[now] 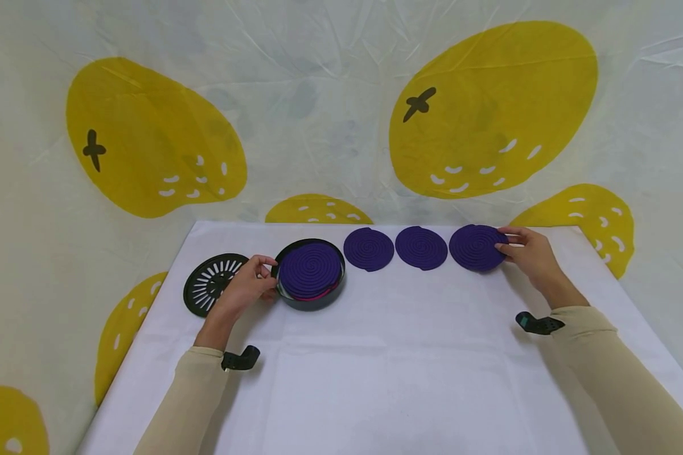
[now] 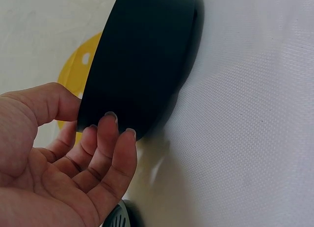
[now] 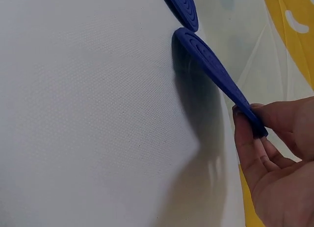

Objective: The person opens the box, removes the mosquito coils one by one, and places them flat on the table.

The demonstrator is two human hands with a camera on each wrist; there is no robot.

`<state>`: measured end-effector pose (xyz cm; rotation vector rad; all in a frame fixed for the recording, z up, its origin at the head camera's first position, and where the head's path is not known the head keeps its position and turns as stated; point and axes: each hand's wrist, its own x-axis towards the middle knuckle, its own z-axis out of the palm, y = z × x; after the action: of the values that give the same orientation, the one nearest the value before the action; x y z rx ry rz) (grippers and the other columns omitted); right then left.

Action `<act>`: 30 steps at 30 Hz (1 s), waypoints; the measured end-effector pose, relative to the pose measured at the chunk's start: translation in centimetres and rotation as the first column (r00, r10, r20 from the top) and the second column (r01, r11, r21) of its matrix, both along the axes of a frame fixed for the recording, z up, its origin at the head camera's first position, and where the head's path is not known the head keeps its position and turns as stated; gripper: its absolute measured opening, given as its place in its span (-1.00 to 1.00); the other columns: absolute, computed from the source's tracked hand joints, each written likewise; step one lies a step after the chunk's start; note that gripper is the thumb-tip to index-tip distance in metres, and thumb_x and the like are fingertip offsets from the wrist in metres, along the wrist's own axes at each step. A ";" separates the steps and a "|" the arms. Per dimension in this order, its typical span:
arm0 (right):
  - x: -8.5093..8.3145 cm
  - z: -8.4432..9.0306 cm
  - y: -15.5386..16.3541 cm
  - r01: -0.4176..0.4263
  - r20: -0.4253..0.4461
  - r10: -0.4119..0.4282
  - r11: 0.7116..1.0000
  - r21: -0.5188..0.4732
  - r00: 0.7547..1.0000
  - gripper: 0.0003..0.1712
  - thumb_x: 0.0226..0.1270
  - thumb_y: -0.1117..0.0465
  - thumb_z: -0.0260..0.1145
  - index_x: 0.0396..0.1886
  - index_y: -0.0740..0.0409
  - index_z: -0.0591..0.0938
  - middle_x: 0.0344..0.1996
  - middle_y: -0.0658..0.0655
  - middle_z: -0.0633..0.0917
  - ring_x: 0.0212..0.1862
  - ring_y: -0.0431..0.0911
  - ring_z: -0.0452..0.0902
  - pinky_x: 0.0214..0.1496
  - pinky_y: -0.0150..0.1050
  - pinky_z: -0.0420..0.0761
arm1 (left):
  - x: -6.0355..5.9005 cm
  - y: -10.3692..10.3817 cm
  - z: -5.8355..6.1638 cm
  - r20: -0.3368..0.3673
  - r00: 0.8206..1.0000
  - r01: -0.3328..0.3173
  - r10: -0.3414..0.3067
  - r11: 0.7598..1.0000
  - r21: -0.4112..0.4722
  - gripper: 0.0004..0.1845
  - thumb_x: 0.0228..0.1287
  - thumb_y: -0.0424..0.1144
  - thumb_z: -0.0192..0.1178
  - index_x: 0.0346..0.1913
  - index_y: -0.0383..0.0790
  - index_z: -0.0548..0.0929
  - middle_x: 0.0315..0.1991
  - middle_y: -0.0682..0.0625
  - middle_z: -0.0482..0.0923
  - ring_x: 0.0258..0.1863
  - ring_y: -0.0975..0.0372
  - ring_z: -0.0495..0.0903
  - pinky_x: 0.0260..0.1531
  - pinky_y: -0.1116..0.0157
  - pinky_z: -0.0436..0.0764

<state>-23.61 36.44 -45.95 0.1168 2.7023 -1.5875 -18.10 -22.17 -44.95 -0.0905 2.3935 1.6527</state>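
Note:
A round black tin (image 1: 312,275) (image 2: 142,60) stands on the white table (image 1: 387,366) with a purple spiral coil (image 1: 310,270) stacked inside it. My left hand (image 1: 250,282) (image 2: 73,153) holds the tin's left rim between thumb and fingers. To the right, three purple coils lie in a row: one (image 1: 369,249), a second (image 1: 421,248), and a third (image 1: 477,247) (image 3: 216,74). My right hand (image 1: 526,249) (image 3: 267,153) pinches the right edge of the third coil, tilting that edge up off the table.
A black slotted lid (image 1: 210,283) lies flat left of the tin, partly behind my left hand. A cream backdrop with yellow lemon shapes (image 1: 489,107) hangs behind the table. The table's front half is bare white cloth.

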 end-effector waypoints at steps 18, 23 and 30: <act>-0.2 -0.3 -0.2 0.042 0.049 -0.041 0.999 -0.008 0.998 -0.35 0.51 0.26 0.23 0.49 0.40 0.29 0.26 0.43 0.45 -0.24 -0.57 0.47 -0.13 -0.52 0.64 | 0.0 -0.1 0.1 0.012 1.000 -0.008 0.008 1.000 -0.001 -0.53 0.33 -0.49 0.17 0.27 -0.32 0.36 -0.30 -0.07 0.37 -0.41 0.14 0.59 -0.35 0.22 0.69; 0.0 -0.3 -0.1 0.016 0.017 -0.016 1.000 -0.024 1.000 -0.36 0.48 0.30 0.25 0.44 0.48 0.31 0.09 0.24 0.60 -0.25 -0.59 0.51 -0.13 -0.50 0.66 | -0.1 0.0 0.0 0.009 1.000 -0.005 0.005 1.000 0.003 -0.53 0.33 -0.49 0.17 0.27 -0.33 0.36 -0.30 -0.07 0.37 -0.41 0.15 0.57 -0.36 0.23 0.68; 0.2 0.2 0.3 -0.041 0.032 0.035 0.975 0.219 0.999 -0.38 0.53 0.15 0.22 0.40 0.46 0.37 0.27 0.53 0.48 0.13 0.06 0.56 -0.05 -0.46 0.58 | 0.0 0.0 0.1 0.009 1.000 -0.008 0.008 1.000 -0.003 -0.53 0.34 -0.49 0.17 0.28 -0.32 0.36 -0.30 -0.07 0.37 -0.42 0.14 0.60 -0.36 0.23 0.67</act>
<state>-23.46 36.77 -45.71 0.0863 2.8308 -1.2636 -18.06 -22.18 -44.83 -0.1084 2.3926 1.6484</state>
